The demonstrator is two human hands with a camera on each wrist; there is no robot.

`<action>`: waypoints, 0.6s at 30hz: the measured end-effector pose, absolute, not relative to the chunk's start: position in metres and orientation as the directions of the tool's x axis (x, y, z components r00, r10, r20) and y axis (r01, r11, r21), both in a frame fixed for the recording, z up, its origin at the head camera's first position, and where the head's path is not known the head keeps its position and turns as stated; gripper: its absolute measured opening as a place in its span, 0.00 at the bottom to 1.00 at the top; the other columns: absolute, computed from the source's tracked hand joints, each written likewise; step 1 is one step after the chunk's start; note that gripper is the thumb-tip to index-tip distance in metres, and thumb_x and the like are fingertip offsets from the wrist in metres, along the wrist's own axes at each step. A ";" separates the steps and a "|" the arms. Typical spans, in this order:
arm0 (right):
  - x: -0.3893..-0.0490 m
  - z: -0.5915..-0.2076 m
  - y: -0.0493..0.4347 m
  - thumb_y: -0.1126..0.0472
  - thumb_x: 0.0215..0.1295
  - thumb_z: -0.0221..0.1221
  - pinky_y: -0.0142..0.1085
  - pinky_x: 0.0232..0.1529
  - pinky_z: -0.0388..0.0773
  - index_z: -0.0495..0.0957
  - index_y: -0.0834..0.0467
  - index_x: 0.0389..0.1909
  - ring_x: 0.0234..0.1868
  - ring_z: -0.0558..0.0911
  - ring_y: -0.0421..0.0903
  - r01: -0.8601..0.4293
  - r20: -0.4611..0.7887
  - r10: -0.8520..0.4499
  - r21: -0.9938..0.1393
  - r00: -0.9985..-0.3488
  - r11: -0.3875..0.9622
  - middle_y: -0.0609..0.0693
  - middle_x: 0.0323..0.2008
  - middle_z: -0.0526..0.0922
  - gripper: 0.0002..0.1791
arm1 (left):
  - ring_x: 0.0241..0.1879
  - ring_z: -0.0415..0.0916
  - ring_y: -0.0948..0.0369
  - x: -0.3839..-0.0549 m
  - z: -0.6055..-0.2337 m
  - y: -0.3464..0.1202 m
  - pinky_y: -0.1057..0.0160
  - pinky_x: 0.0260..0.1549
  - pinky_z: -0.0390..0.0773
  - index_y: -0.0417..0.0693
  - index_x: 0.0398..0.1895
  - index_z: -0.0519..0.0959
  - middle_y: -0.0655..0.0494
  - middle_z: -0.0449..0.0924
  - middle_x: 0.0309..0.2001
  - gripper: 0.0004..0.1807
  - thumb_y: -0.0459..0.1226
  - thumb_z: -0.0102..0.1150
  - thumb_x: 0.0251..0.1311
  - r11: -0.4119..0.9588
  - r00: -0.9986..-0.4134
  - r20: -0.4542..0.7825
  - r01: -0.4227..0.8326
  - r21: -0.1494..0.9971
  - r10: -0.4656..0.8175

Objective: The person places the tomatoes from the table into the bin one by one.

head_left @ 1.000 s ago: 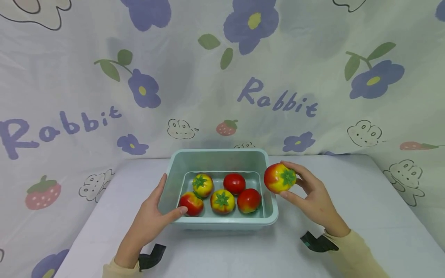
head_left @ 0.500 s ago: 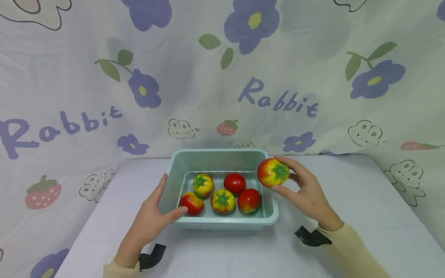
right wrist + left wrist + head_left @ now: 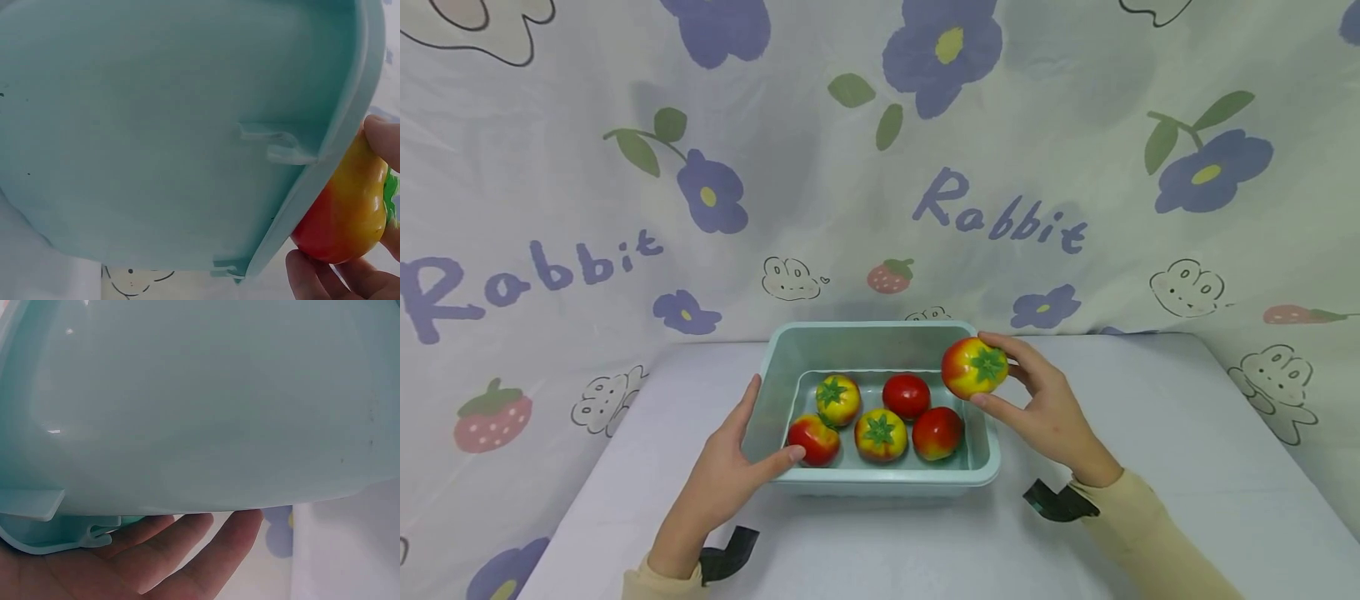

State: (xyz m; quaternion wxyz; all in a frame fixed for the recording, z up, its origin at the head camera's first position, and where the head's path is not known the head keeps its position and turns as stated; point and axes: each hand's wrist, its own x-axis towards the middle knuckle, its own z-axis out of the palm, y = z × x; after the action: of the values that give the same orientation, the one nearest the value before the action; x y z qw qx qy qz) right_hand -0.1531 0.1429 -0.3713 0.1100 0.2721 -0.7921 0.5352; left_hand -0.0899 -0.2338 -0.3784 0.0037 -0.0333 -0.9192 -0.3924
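My right hand (image 3: 1048, 408) pinches a red and yellow toy tomato (image 3: 966, 368) with a green leafy top, thumb below and fingers above. It is held over the right rim of a pale green plastic basin (image 3: 880, 477). In the right wrist view that tomato (image 3: 344, 206) shows beyond the basin's edge. My left hand (image 3: 722, 471) holds the basin's front left corner, thumb over the rim and fingers along the outer side. Inside lie several more tomatoes: two mostly yellow ones with leaves up, and redder ones such as the red tomato (image 3: 906, 396) at the back.
The basin stands on a table with a white cover (image 3: 1112, 400). A patterned cloth (image 3: 820, 208) with flowers and rabbits hangs behind it. Black straps (image 3: 1060, 502) are at both wrists.
My right hand has carried the tomato left and slightly up, from beside the basin's right edge to above it. The left hand and the basin have stayed put.
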 end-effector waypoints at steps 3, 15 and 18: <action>-0.154 -0.370 0.140 0.62 0.52 0.68 0.33 0.57 0.70 0.65 0.45 0.64 0.57 0.70 0.42 -0.552 0.465 -0.317 -0.781 -0.827 0.294 0.41 0.61 0.69 0.37 | 0.69 0.46 0.45 -0.090 -0.378 -0.233 0.33 0.55 0.58 0.58 0.74 0.38 0.52 0.44 0.73 0.54 0.53 0.63 0.52 0.692 -0.998 0.032 0.065 0.719 0.060; -0.146 -0.343 0.124 0.66 0.51 0.68 0.35 0.56 0.72 0.66 0.61 0.61 0.53 0.73 0.44 -0.575 0.469 -0.345 -0.738 -0.813 0.352 0.51 0.57 0.72 0.35 | 0.69 0.46 0.46 -0.090 -0.378 -0.234 0.33 0.56 0.56 0.59 0.74 0.39 0.54 0.44 0.73 0.54 0.53 0.64 0.51 0.682 -0.998 0.029 0.059 0.729 0.055; -0.149 -0.344 0.122 0.66 0.51 0.68 0.39 0.57 0.71 0.66 0.62 0.62 0.55 0.73 0.46 -0.589 0.475 -0.358 -0.721 -0.804 0.365 0.53 0.58 0.71 0.35 | 0.69 0.47 0.46 -0.091 -0.379 -0.234 0.33 0.56 0.57 0.61 0.73 0.38 0.54 0.44 0.73 0.54 0.54 0.63 0.51 0.686 -0.999 0.020 0.048 0.726 0.048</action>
State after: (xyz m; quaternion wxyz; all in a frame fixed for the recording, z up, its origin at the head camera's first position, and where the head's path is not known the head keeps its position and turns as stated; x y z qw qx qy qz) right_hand -0.1489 0.1220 -0.3439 0.1192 0.2896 -0.8176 0.4832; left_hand -0.0909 -0.2341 -0.3791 -0.0003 -0.0260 -0.9181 -0.3956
